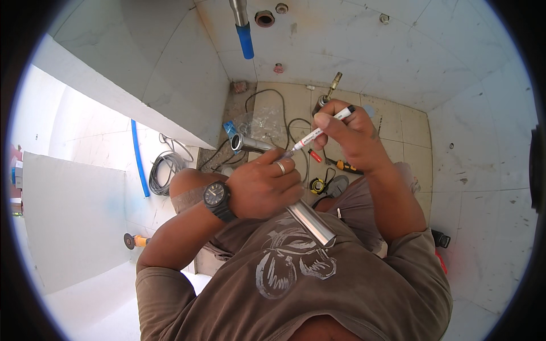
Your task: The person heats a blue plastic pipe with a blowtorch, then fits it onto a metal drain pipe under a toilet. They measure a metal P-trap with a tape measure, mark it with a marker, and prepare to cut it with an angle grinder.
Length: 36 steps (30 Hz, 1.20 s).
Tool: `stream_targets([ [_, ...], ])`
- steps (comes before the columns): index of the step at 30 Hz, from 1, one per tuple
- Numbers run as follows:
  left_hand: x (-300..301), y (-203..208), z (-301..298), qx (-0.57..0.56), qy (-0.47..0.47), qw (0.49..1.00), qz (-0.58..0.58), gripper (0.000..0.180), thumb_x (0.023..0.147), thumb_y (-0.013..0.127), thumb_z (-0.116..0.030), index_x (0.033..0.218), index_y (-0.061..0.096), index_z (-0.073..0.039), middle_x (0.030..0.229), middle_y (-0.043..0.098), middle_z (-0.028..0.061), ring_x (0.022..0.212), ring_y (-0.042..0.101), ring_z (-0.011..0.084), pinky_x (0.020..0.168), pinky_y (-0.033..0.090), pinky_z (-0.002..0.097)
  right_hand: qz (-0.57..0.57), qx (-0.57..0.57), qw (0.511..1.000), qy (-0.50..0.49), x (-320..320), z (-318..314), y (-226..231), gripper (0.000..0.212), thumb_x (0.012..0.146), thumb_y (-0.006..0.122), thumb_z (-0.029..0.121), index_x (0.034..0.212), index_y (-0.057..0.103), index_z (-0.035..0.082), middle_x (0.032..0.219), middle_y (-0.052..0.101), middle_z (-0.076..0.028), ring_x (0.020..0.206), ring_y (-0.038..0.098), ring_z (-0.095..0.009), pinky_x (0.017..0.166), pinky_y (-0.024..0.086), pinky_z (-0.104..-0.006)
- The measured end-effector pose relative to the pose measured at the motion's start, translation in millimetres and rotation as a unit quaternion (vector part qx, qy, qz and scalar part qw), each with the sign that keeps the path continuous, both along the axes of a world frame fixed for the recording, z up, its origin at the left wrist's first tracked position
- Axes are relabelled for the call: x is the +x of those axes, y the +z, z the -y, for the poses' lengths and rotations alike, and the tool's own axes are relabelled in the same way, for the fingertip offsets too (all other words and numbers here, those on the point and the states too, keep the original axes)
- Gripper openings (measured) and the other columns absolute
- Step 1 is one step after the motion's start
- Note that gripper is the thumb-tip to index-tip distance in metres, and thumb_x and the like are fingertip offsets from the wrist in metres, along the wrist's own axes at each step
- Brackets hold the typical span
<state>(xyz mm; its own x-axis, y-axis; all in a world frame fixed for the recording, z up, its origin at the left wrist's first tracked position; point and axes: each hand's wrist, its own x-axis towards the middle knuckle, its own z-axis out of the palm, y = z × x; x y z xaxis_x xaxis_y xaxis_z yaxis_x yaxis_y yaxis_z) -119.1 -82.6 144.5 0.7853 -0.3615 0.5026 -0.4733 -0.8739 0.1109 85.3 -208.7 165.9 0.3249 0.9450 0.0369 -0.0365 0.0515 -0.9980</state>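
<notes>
While left hand (267,184) closes round tube (311,223) and right hand (354,136) pinches marker (311,137), we flag a possible marker skid if tube rolls.

A single fisheye view looks steeply down from the wearer's head, close over the shirt (227,301) at six o'clock, with the left hand (264,187) near the centre, the right hand (354,136) toward two o'clock, and the wall (335,48) farther off at twelve.

two hands (264,190) (354,136), one white marker (324,128), one wristwatch (215,194), one ring (281,167)
</notes>
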Motion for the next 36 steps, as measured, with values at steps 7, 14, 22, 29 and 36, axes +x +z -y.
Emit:
stream_targets([
  [7, 6, 4, 1, 0.015, 0.024, 0.999, 0.045, 0.015, 0.065, 0.064, -0.022, 0.073, 0.055, -0.013, 0.075, 0.053, 0.0000, 0.078, 0.057, 0.0178, 0.068, 0.045, 0.0338, -0.053, -0.057, 0.996, 0.039, -10, -7, -10, 0.028, 0.102, 0.067, 0.028, 0.090, 0.061, 0.003, 0.072, 0.064, -0.006, 0.062, 0.059, -0.013, 0.060, 0.048, -0.0297],
  [14, 19, 1, 5, -0.002, 0.031, 0.991, 0.134, 0.025, 0.052, 0.061, -0.024, 0.073, 0.059, -0.011, 0.069, 0.054, -0.0014, 0.062, 0.053, 0.0168, 0.053, 0.036, 0.0327, -0.169, -0.022, 0.985, 0.017, -22, -11, -19, 0.029, 0.102, 0.067, 0.029, 0.091, 0.061, 0.003, 0.072, 0.060, -0.006, 0.061, 0.055, -0.013, 0.056, 0.045, -0.0285],
  [22, 30, -32, 1, -0.058, 0.077, 0.995, 0.010, 0.025, 0.060, 0.073, -0.019, 0.078, 0.058, -0.012, 0.079, 0.059, 0.0035, 0.072, 0.062, 0.0257, 0.068, 0.051, 0.0421, -0.139, -0.049, 0.988, -0.052, 7, -19, -79, 0.023, 0.102, 0.065, 0.026, 0.094, 0.063, 0.004, 0.073, 0.060, -0.004, 0.061, 0.056, -0.013, 0.059, 0.047, -0.0281],
  [29, 23, -94, -27, -0.380, 0.293, 0.843, -0.244, 0.025, 0.086, 0.072, -0.021, 0.096, 0.060, -0.002, 0.082, 0.064, 0.0156, 0.077, 0.065, 0.0334, 0.072, 0.052, 0.0456, -0.279, -0.316, 0.825, -0.376, 121, -15, -280, 0.020, 0.100, 0.064, 0.028, 0.101, 0.064, 0.008, 0.076, 0.063, -0.001, 0.064, 0.061, -0.018, 0.061, 0.051, -0.0342],
  [36, 30, -103, -53, -0.530, 0.378, 0.720, -0.241, 0.027, 0.095, 0.068, -0.024, 0.097, 0.058, 0.001, 0.073, 0.065, 0.0092, 0.066, 0.064, 0.0176, 0.064, 0.051, 0.0342, -0.354, -0.381, 0.755, -0.399, 128, 9, -321, 0.040, 0.101, 0.064, 0.037, 0.128, 0.059, 0.009, 0.110, 0.064, -0.007, 0.087, 0.065, -0.022, 0.076, 0.052, -0.0369],
])
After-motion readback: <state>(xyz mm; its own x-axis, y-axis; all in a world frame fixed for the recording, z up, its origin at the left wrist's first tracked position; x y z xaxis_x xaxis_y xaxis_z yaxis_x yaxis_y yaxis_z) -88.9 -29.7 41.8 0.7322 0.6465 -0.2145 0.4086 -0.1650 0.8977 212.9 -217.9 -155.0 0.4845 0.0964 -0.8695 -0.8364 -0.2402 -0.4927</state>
